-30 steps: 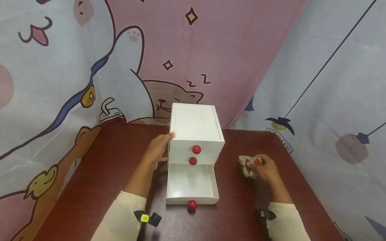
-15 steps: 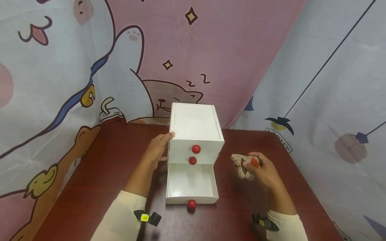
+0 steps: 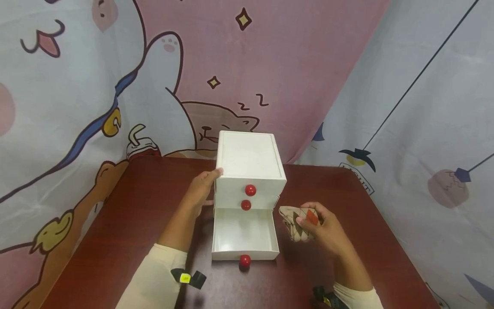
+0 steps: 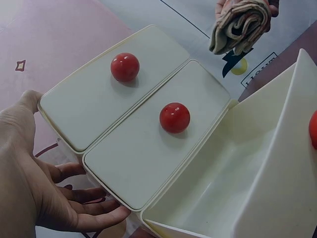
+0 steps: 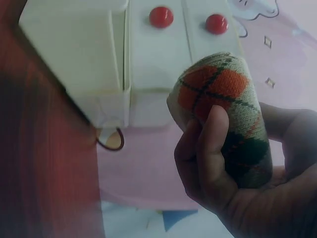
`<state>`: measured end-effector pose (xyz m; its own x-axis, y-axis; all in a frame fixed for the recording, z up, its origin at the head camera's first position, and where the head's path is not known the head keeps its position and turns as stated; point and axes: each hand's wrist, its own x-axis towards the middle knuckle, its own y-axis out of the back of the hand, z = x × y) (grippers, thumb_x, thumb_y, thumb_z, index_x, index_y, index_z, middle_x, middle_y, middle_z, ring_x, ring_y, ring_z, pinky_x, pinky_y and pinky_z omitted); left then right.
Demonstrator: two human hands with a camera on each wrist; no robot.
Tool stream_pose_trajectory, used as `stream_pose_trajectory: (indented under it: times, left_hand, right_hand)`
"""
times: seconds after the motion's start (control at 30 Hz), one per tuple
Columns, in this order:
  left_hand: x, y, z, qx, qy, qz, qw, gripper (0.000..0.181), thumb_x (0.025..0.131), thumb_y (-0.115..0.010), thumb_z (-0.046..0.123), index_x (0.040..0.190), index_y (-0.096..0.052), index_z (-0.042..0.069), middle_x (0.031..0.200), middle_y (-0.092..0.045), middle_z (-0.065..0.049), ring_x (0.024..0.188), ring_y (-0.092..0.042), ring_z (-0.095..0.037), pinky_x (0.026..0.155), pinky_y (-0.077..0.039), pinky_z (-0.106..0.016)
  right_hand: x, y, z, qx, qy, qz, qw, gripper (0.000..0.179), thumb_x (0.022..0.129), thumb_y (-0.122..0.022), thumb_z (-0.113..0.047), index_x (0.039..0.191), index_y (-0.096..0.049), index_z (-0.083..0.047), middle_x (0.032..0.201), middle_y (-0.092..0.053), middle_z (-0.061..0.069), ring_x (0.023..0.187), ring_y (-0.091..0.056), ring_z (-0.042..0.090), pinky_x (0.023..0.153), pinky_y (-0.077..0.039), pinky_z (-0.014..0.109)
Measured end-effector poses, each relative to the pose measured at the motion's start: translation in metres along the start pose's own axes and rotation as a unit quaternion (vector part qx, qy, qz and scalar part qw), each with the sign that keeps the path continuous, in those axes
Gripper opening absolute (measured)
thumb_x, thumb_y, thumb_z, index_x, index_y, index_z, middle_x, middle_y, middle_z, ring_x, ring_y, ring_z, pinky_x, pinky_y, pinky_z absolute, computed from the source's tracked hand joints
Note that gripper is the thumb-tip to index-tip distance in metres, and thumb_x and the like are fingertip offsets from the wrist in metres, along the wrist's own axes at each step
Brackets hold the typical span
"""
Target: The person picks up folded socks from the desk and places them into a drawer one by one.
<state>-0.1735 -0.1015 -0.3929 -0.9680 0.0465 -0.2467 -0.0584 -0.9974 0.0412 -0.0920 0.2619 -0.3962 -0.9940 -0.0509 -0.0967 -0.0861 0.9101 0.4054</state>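
A white drawer unit (image 3: 251, 154) with red round knobs stands mid-table. Its bottom drawer (image 3: 245, 238) is pulled out with nothing in it; the two above are closed. My left hand (image 3: 199, 189) rests against the unit's left side, thumb at the top edge and fingers loosely extended along the side wall in the left wrist view. To the right of the drawer, my right hand (image 3: 327, 227) grips a rolled-up argyle sock (image 3: 290, 216), beige with orange and dark green diamonds. The right wrist view has my fingers and thumb curled round the sock (image 5: 213, 89).
The unit stands on a dark red-brown table (image 3: 154, 197). Behind it hangs a cartoon-printed cloth (image 3: 293, 64), close to the table's back edge. The open drawer's front, with its red knob (image 3: 245, 260), juts toward me.
My right hand has moved left with the sock, bringing it close to the right side of the open drawer. My left hand and the drawer unit have stayed in place.
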Motion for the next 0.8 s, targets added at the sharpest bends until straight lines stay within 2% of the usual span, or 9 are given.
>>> stream_pose_trajectory:
  times: [0.23,0.4,0.6,0.8]
  left_hand:
    - [-0.001,-0.001,0.0,0.006,0.003,0.003,1.0,0.075,0.104,-0.057,0.064,0.152,-0.051,0.006,0.167,-0.045,-0.019,0.155,-0.043,-0.043,0.116,-0.049,-0.071]
    - [0.0,-0.001,0.0,0.003,0.002,0.003,1.0,0.074,0.104,-0.057,0.062,0.152,-0.051,0.006,0.167,-0.044,-0.02,0.156,-0.042,-0.042,0.115,-0.05,-0.071]
    - [0.0,0.0,0.0,0.003,0.001,0.002,1.0,0.074,0.104,-0.058,0.062,0.151,-0.052,0.005,0.168,-0.043,-0.02,0.156,-0.042,-0.043,0.115,-0.05,-0.071]
    - [0.002,0.0,-0.001,-0.002,0.001,0.004,1.0,0.074,0.104,-0.06,0.061,0.151,-0.052,0.004,0.168,-0.043,-0.02,0.156,-0.043,-0.042,0.114,-0.051,-0.07]
  right_hand:
    - [-0.004,-0.027,-0.008,0.035,0.003,-0.014,0.9993,0.042,0.1,-0.079,-0.009,0.137,-0.06,-0.002,0.103,-0.068,0.012,0.073,-0.072,0.02,0.061,-0.066,0.043]
    - [-0.001,-0.05,-0.011,0.069,0.008,-0.024,0.9973,0.04,0.1,-0.078,-0.007,0.134,-0.06,0.0,0.104,-0.069,0.015,0.074,-0.072,0.02,0.058,-0.066,0.043]
    - [0.003,-0.075,-0.013,0.061,0.015,-0.017,0.9979,0.036,0.099,-0.078,-0.006,0.132,-0.063,-0.001,0.105,-0.071,0.017,0.075,-0.068,0.017,0.057,-0.063,0.036]
    - [0.007,-0.096,-0.015,0.057,0.01,-0.024,0.998,0.033,0.099,-0.078,-0.005,0.129,-0.065,-0.003,0.103,-0.069,0.012,0.075,-0.066,0.015,0.058,-0.06,0.031]
